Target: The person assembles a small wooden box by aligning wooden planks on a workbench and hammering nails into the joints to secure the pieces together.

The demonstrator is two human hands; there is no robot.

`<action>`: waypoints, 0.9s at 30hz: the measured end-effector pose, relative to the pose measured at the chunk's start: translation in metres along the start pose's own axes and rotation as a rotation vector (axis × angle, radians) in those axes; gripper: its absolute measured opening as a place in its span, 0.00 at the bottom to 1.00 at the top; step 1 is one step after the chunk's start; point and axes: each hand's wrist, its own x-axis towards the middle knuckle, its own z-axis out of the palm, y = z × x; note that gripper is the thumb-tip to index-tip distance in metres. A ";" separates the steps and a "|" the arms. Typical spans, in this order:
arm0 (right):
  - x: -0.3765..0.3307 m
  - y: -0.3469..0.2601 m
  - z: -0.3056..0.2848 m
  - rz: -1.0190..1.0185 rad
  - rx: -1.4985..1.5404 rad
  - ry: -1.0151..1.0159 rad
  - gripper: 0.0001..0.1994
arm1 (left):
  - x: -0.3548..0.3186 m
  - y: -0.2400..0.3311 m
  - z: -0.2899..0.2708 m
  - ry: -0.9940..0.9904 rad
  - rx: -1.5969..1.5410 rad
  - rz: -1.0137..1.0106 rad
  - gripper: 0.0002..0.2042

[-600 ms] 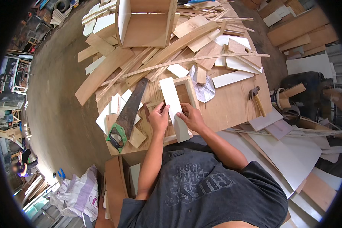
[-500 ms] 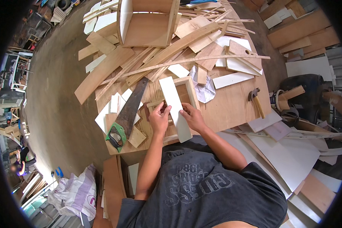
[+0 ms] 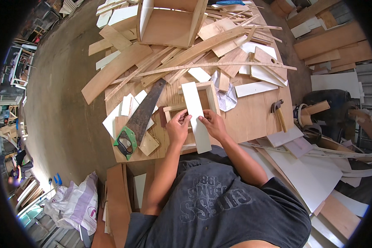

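A narrow white board (image 3: 196, 111) is held between my two hands, above a small wooden frame (image 3: 213, 97) on the table. My left hand (image 3: 178, 127) pinches the board's left edge. On its right edge, the fingers of my right hand (image 3: 213, 125) grip it at about the same height. The board covers the middle of the frame. To the left of the frame lies a handsaw (image 3: 146, 109) with a green handle, resting on offcuts. A claw hammer (image 3: 279, 115) lies at the table's right edge.
Wood strips and offcuts (image 3: 231, 60) pile across the far half of the table (image 3: 244, 128), with an open wooden box (image 3: 169, 25) among them. White panels (image 3: 301, 173) lean at the right. A white sack (image 3: 76, 202) sits at the lower left; a person (image 3: 20, 165) is at the far left.
Both hands and the white board have shifted slightly right, and the board stands a little more upright in the picture. The view has turned slightly. The grip looks the same.
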 end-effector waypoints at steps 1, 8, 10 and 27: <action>0.001 0.004 0.000 -0.002 -0.002 0.003 0.20 | -0.003 0.006 0.001 -0.009 -0.009 -0.010 0.17; 0.003 0.003 0.007 -0.039 -0.075 0.036 0.20 | -0.003 -0.016 0.003 -0.056 -0.049 0.002 0.21; -0.001 0.000 0.010 -0.078 -0.131 0.077 0.19 | -0.003 -0.014 0.002 -0.044 -0.019 0.024 0.20; 0.050 0.007 -0.049 -0.157 -0.418 0.223 0.38 | 0.114 0.001 -0.016 -0.009 0.426 0.466 0.20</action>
